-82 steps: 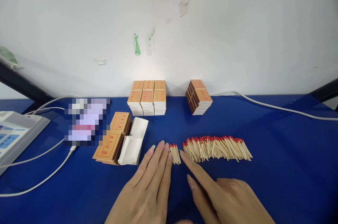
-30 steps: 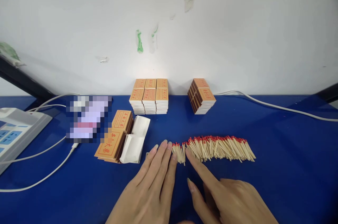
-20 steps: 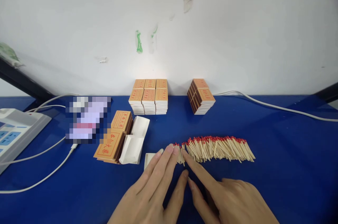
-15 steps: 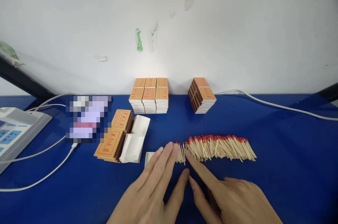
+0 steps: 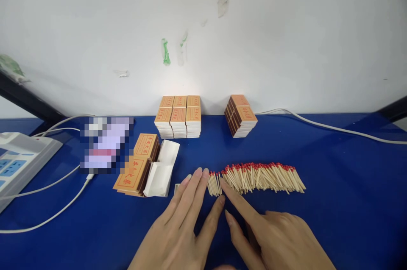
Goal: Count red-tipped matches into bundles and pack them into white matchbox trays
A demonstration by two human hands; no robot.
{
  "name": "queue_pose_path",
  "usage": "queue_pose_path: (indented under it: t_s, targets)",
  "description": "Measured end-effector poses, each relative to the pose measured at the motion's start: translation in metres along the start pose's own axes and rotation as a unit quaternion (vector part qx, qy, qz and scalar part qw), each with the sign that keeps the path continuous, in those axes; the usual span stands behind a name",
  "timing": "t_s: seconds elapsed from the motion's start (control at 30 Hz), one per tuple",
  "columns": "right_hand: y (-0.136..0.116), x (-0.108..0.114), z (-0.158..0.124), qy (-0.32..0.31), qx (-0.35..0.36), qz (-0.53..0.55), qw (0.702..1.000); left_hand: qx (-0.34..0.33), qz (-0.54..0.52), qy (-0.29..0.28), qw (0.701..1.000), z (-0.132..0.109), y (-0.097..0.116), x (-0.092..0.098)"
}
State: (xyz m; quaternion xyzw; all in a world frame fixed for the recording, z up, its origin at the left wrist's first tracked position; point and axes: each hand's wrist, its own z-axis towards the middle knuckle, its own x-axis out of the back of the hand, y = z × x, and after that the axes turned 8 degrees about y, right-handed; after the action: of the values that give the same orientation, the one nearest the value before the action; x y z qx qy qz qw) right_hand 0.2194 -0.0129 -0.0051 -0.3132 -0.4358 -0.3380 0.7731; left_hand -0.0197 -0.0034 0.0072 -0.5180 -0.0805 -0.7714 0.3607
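Red-tipped matches lie in a long row [image 5: 263,177] on the blue tabletop. At its left end a small cluster of matches [image 5: 214,185] sits between my two hands. My left hand [image 5: 178,229] is stretched flat, fingers along the cluster's left side and thumb tip near its lower end. With the index finger extended, my right hand [image 5: 273,236] touches the matches where cluster and row meet; its thumb is apart and its other fingers are mostly hidden. Behind my left fingers shows a corner of a white matchbox tray [image 5: 176,187], the rest covered.
Orange matchbox sleeves [image 5: 132,174] and white inner trays [image 5: 159,180] lie left of my hands. Two stacks of matchboxes [image 5: 178,115] [image 5: 241,115] stand by the wall. Further left are a blurred phone [image 5: 106,143], a white power strip [image 5: 28,155] and cables.
The view has shifted slightly. My left thumb has moved up closer to the lower ends of the small match cluster, and more of that cluster shows between my hands.
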Motion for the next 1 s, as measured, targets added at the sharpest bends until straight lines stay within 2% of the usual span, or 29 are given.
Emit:
queue_pose_path:
  t_s: [0.43,0.67,0.8,1.0]
  targets:
    - [0.0,-0.002,0.003,-0.019,-0.011,0.011,1.0,0.01,0.009,0.009,1.0,-0.005,-0.001,0.001]
    - [0.001,-0.002,0.002,-0.026,-0.012,0.024,0.999,-0.014,0.025,0.0,1.0,-0.001,-0.001,0.003]
    - [-0.002,-0.002,0.004,-0.012,0.001,0.017,1.0,-0.019,0.028,0.0,0.999,-0.002,-0.002,0.002]
    - [-0.005,0.001,0.011,0.021,0.018,0.003,1.0,0.016,-0.008,0.016,1.0,-0.004,0.0,-0.001]
